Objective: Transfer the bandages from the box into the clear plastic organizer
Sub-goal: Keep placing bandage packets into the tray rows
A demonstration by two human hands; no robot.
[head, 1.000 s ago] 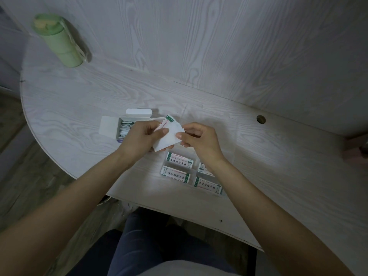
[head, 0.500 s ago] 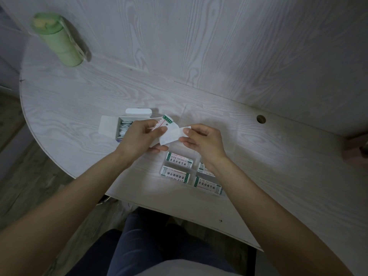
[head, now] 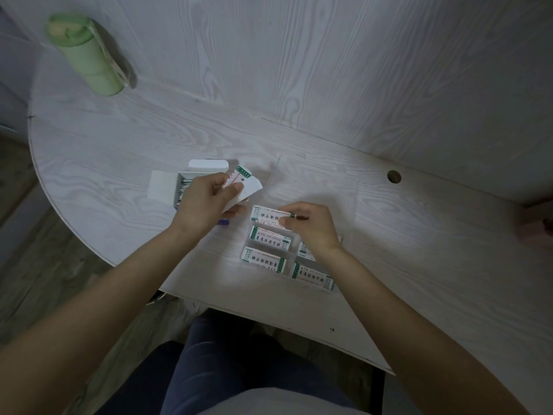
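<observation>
At the centre of the frame, the left hand [head: 206,202] grips a small stack of bandages [head: 244,184] between thumb and curled fingers. Just right of it, the right hand [head: 311,226] pinches a single bandage [head: 267,213] above the clear plastic organizer [head: 294,245], where more bandages lie in its compartments. The open box [head: 182,188] sits behind the left hand. A green bottle [head: 85,55] stands at the upper left of the white table [head: 119,145].

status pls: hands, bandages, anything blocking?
Left hand grips a bandage stack by the box. Right hand pinches one bandage over the clear organizer. Nothing blocking.
</observation>
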